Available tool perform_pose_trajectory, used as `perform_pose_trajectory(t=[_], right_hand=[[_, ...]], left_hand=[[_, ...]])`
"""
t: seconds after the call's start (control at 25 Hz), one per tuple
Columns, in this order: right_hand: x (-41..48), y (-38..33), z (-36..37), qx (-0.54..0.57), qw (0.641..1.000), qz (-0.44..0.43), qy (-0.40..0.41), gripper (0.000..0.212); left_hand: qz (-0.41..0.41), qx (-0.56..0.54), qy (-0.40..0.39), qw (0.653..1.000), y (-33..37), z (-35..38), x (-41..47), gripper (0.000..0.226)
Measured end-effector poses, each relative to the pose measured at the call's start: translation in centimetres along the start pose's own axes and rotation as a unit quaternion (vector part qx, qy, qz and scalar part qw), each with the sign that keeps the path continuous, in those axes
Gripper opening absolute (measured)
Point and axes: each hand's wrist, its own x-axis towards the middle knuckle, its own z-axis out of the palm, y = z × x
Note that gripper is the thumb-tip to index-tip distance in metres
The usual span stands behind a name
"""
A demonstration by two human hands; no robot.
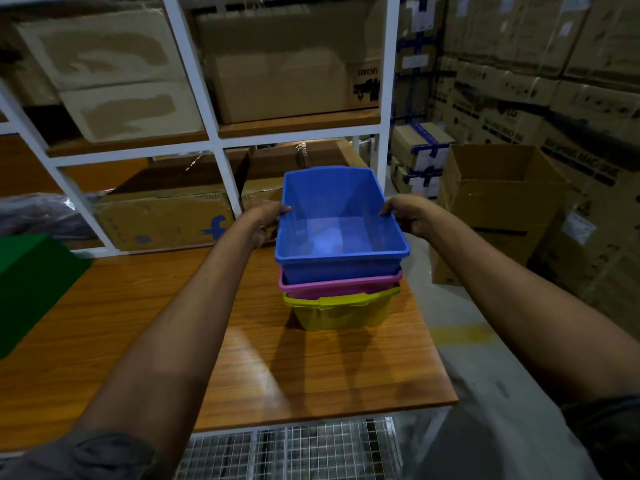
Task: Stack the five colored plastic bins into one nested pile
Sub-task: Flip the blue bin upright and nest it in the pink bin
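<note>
Wooden tabletop (145,323) under both forearms. Green bin (31,285) sits well left of the left hand (265,221). Blue bin (341,216) between the hands, nested in pink bin (339,287), then yellow bin (343,315). Left hand and right hand (408,214) each grip a blue side rim, fingers curled.

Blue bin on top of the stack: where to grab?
Take the blue bin by the overhanging lip on its two long sides, one hand from each side, as the left hand and right hand do now. It sits upright in the pink bin, which hides its lower walls.
</note>
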Motion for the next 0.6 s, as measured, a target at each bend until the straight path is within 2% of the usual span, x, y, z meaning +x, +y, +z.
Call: perform_pose_trajectory(t=[0.12,0.24,0.36,0.48,0.6], right_hand=[[-1.7,-2.4,-1.0,0.022,0.999,-0.030,-0.032,0.012],[-2.3,-4.2,-2.0,0.056,0.994,-0.091,-0.030,0.025],[-3.5,-5.9,-2.5,0.116,0.979,-0.166,-0.006,0.029],[-4.4,-7.1,-3.1,0.202,0.954,-0.219,0.036,0.035],[-5.6,-6.8,-2.6,0.238,0.939,-0.240,0.058,0.031]], left_hand=[[0.038,-0.046,0.003,0.998,2.2,-0.8,-1.6,0.009],[0.113,-0.073,-0.007,0.991,4.5,-2.2,-3.6,0.018],[0.167,-0.097,-0.003,0.981,6.6,-3.4,-6.4,0.029],[0.179,-0.136,0.034,0.974,7.1,-3.1,-8.5,0.045],[0.199,-0.237,0.023,0.951,6.6,-1.7,-10.3,0.050]])
